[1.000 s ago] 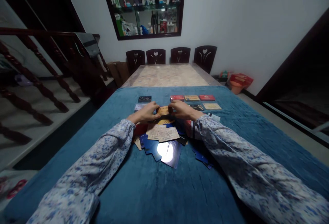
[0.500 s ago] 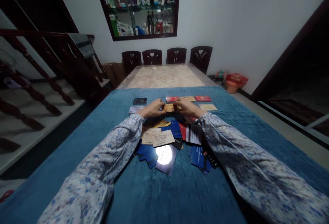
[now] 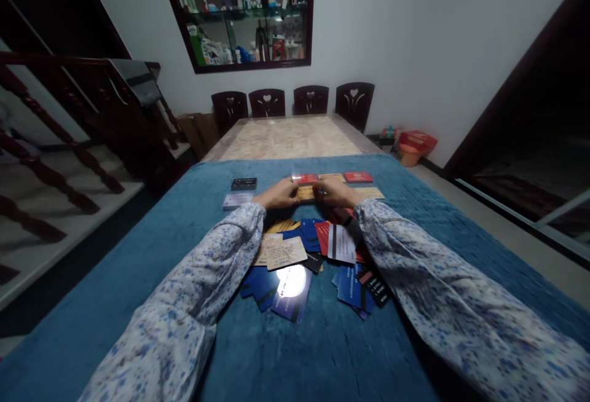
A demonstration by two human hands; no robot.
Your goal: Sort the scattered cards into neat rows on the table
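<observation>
Across the near part of the tabletop (image 3: 281, 139) lies a blue cloth (image 3: 251, 365), with dark chairs (image 3: 311, 101) along the far end. Beyond a loose card pile (image 3: 286, 253), a gold card (image 3: 305, 193) has its long axis left to right, its ends in the grip of the left hand (image 3: 281, 194) and right hand (image 3: 340, 193).

The gold card (image 3: 305, 193), its face printed, is gripped crosswise at both ends. Beyond it lie two red cards (image 3: 359, 177), a yellow card (image 3: 336, 176) between them; left of it, a black card (image 3: 244, 184) and a lilac card (image 3: 237, 200); nearer than it, an overlapping heap (image 3: 286, 252), blue, red, beige and black.
</observation>
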